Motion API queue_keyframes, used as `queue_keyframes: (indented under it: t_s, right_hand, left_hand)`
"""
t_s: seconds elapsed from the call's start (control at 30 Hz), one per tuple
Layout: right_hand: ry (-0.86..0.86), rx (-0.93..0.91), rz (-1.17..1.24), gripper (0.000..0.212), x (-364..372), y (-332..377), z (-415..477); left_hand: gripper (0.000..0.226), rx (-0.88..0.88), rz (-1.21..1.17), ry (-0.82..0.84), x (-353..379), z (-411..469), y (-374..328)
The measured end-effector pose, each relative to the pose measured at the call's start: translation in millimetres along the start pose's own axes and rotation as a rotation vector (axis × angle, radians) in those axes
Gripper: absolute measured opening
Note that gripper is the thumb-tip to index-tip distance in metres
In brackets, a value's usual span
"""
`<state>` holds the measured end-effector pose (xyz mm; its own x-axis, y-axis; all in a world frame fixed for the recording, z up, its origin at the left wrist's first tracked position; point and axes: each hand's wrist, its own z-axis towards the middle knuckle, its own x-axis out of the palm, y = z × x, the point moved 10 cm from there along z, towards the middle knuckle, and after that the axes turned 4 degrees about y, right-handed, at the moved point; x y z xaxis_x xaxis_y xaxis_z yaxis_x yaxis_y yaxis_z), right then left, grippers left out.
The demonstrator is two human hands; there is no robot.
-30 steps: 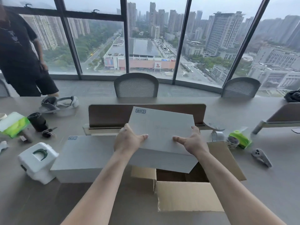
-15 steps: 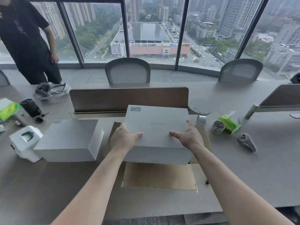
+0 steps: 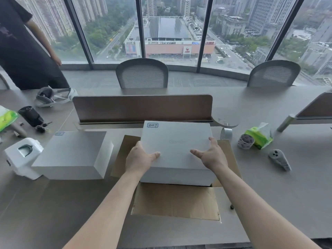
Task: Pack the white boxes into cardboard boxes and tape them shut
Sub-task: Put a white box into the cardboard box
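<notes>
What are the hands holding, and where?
The white box marked H007, over the cardboard box: the left hand grips its left side, the right hand its right side, thumbs on top.

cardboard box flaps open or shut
Open: the cardboard box has its flaps spread flat outward, and the held white box sits at its opening.

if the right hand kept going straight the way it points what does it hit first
The white box: the right hand points forward and left and grips that box's right edge, thumb over the lid. Beyond it stands the divider, though depth is unclear.
</notes>
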<state>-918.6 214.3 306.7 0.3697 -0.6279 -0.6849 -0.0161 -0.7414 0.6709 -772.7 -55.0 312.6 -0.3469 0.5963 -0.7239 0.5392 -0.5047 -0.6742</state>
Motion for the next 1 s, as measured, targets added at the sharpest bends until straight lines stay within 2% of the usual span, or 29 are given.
queue_keyframes:
  t_s: [0.37,0.7,1.0]
  right_hand:
    - [0.033,0.053,0.020,0.098,35.7,-34.7,17.7]
    - [0.058,0.097,0.056,0.108,71.8,-64.8,34.9]
    - [0.065,0.115,-0.095,0.108,83.9,-71.3,42.3]
  left_hand:
    - [0.059,-0.045,-0.034,0.086,40.8,17.7,34.5]
    - [0.056,-0.103,-0.017,0.152,75.0,34.4,65.8]
    - [0.051,-0.103,0.024,0.154,82.8,41.1,75.4]
